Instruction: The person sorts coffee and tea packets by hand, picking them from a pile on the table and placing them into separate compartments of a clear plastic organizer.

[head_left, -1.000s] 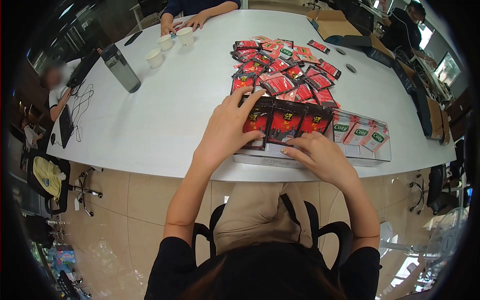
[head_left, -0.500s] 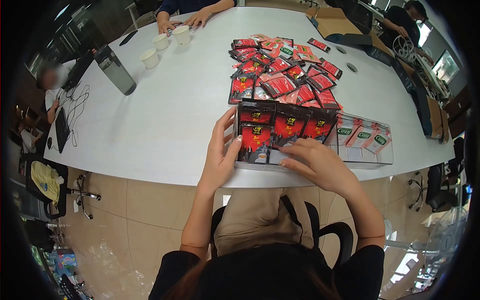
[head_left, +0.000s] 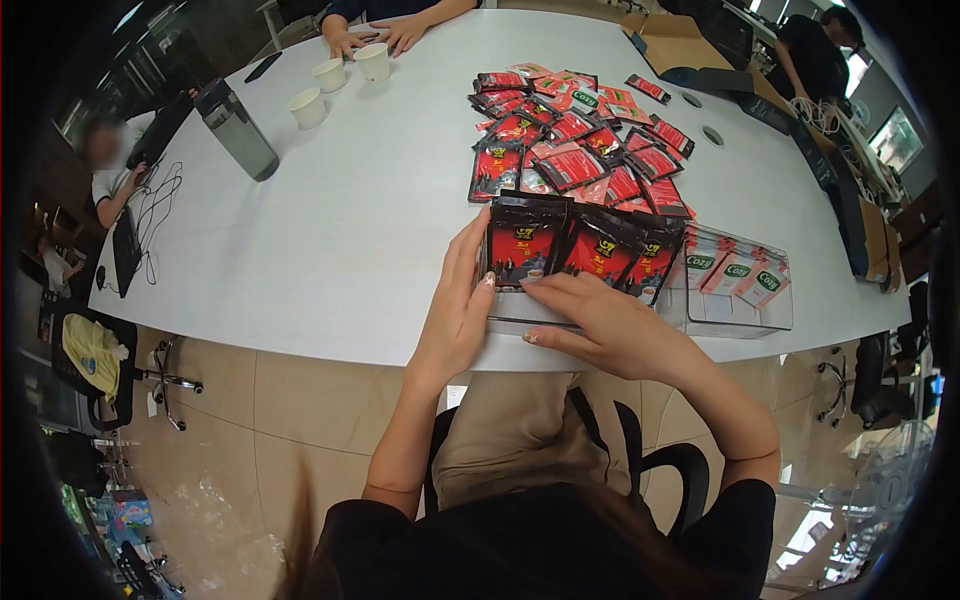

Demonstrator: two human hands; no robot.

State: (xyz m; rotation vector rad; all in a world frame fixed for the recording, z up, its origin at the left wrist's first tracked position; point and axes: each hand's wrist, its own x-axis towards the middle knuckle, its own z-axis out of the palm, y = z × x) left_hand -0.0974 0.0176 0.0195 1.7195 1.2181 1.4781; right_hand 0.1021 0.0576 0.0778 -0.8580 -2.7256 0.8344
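A clear plastic organizer box (head_left: 735, 327) stands at the near table edge. Its left part holds upright red-and-black coffee sachets (head_left: 603, 250); pink-and-white Cozy sachets (head_left: 737, 272) lean in the right compartment. My left hand (head_left: 458, 305) grips the box's left end, thumb by the front corner. Across the front of the box reaches my right hand (head_left: 600, 325), its fingers extended against the lower part of the coffee sachets and its thumb apart, outside the front wall. Just behind the box lies a loose pile of coffee and Cozy sachets (head_left: 575, 165).
A grey bottle (head_left: 238, 132) and several paper cups (head_left: 307, 107) stand on the white table (head_left: 350, 240) to the left. Another person's hands (head_left: 375, 40) rest at the far edge. Open cardboard boxes (head_left: 690, 50) line the right side, where another person (head_left: 810, 55) bends over cables.
The front-left coffee sachet has gone back against the row behind it. My right hand has moved left along the box front. The whole table view has shifted slightly right.
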